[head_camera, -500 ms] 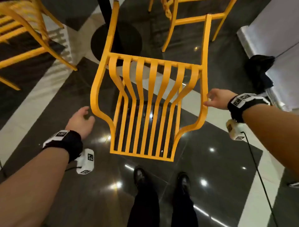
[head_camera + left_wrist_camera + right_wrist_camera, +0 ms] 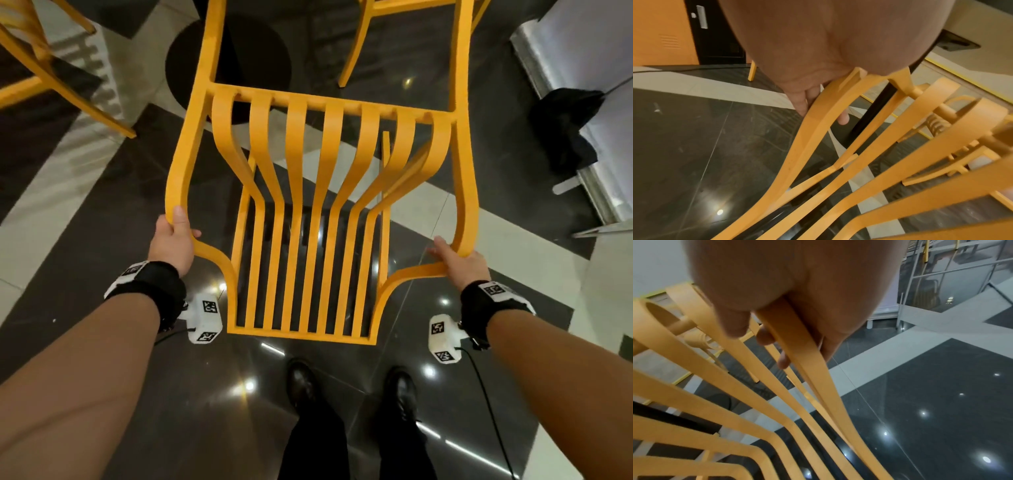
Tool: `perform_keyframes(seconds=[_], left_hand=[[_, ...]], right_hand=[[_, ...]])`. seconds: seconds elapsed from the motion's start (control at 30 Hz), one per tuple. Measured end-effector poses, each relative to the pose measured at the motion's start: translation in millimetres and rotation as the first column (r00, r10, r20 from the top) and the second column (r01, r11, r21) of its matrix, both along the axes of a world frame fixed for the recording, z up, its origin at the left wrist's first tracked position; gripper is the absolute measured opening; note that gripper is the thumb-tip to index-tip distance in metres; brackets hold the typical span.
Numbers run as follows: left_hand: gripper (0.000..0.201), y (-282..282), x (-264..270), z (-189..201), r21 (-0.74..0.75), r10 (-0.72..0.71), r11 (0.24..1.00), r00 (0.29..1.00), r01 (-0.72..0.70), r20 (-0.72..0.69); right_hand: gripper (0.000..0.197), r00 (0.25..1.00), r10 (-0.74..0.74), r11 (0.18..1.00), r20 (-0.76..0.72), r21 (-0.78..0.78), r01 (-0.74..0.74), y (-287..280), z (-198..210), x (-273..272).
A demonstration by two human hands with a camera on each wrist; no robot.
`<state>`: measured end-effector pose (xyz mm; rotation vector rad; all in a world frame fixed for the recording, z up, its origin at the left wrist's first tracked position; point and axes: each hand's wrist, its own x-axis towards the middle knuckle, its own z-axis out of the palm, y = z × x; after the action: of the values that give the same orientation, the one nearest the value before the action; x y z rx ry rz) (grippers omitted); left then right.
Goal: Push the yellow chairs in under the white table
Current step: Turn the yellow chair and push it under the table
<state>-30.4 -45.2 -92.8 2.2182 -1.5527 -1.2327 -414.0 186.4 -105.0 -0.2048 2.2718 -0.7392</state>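
A: Head view first. Where is the chair?

B: The yellow chair stands straight ahead of the person, its slatted back nearest, above the black shoes. Past it, at the far end, is a dark round table base. Another yellow chair sits far left, and a third chair's legs show at far right.

A: And the hands?

B: The left hand wraps the left rail of the backrest where it bulges outward, thumb up along the rail. The right hand grips the right rail at the matching curve. Both wrists wear black straps with white marker blocks.

A: Anything else there?

B: Glossy dark floor with pale stripes, and a black bundle by the wall at far right.

A: Left wrist view?

B: The palm fills the top. The fingers curl round the chair's outer rail, one fingertip showing behind it. A black table post rises just beyond the slats.

A: Right wrist view?

B: Much the same: the fingers close round the rail, thumb on the near side. The slats fan off to the left; dark floor with light reflections lies to the right.
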Motion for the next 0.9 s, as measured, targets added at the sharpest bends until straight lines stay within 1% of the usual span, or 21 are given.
perform_keyframes(seconds=[0.03, 0.1, 0.23, 0.33, 0.43, 0.5, 0.57, 0.6, 0.67, 0.7, 0.73, 0.77, 0.8, 0.87, 0.9], left_hand=[[0.057, 1, 1, 0, 0.002, -0.005, 1.0, 1.0, 0.005, 0.003], [0.056, 7, 3, 3, -0.009, -0.009, 1.0, 1.0, 0.009, 0.013], [0.056, 27, 6, 12, -0.092, 0.02, 0.996, 1.0, -0.018, 0.021], [0.058, 32, 13, 35, -0.165, 0.032, 0.986, 0.998, -0.023, 0.054], [0.063, 25, 17, 65, -0.231, 0.039, 0.973, 0.994, -0.015, 0.099], [0.064, 17, 19, 89, -0.268, 0.034, 0.963, 0.989, 0.006, 0.144], [0.066, 7, 21, 110, -0.296, 0.031, 0.955, 0.976, 0.036, 0.217], [0.072, 2, 22, 118, -0.303, 0.021, 0.951, 0.967, 0.059, 0.254], [0.091, -10, 23, 129, -0.297, -0.009, 0.949, 0.954, 0.102, 0.3], [0.097, -14, 22, 132, -0.284, -0.029, 0.951, 0.949, 0.123, 0.314], [0.1, -17, 21, 135, -0.264, -0.046, 0.954, 0.942, 0.139, 0.331], [0.1, -19, 22, 136, -0.252, -0.058, 0.956, 0.935, 0.153, 0.35], [0.101, -19, 23, 138, -0.24, -0.052, 0.96, 0.931, 0.147, 0.362], [0.103, -16, 29, 140, -0.237, -0.024, 0.964, 0.922, 0.124, 0.386], [0.102, -15, 32, 139, -0.228, -0.014, 0.967, 0.924, 0.11, 0.383]], right_hand=[[0.043, 1.0, -0.021, 1.0, 0.022, 0.009, 0.021, 0, 1, 1], [0.05, 1.0, 0.002, 1.0, 0.023, 0.025, -0.003, 0, 10, 2], [0.053, 0.999, 0.044, 0.998, -0.005, 0.049, -0.044, 6, 32, -4], [0.056, 0.998, 0.068, 0.997, -0.015, 0.04, -0.067, 3, 66, -5], [0.059, 0.996, 0.078, 0.997, -0.041, -0.001, -0.078, -8, 110, -4], [0.058, 0.996, 0.061, 0.995, -0.072, -0.071, -0.066, -19, 141, -4], [0.05, 0.999, -0.001, 0.975, -0.051, -0.221, -0.011, -27, 164, -7], [0.044, 0.999, -0.018, 0.954, -0.028, -0.301, 0.008, -28, 172, -10], [0.031, 1.0, -0.016, 0.906, 0.026, -0.422, 0.025, -25, 177, -15], [0.024, 0.998, -0.01, 0.89, 0.057, -0.454, 0.035, -22, 175, -15], [0.017, 0.996, -0.011, 0.882, 0.092, -0.469, 0.053, -17, 172, -14], [0.013, 0.995, -0.028, 0.889, 0.094, -0.453, 0.067, -14, 167, -11], [0.016, 0.996, -0.056, 0.907, 0.066, -0.413, 0.079, -13, 161, -8], [0.03, 0.993, -0.115, 0.945, 0.003, -0.306, 0.111, -16, 151, -2], [0.035, 0.99, -0.14, 0.949, -0.005, -0.285, 0.133, -18, 149, 0]])
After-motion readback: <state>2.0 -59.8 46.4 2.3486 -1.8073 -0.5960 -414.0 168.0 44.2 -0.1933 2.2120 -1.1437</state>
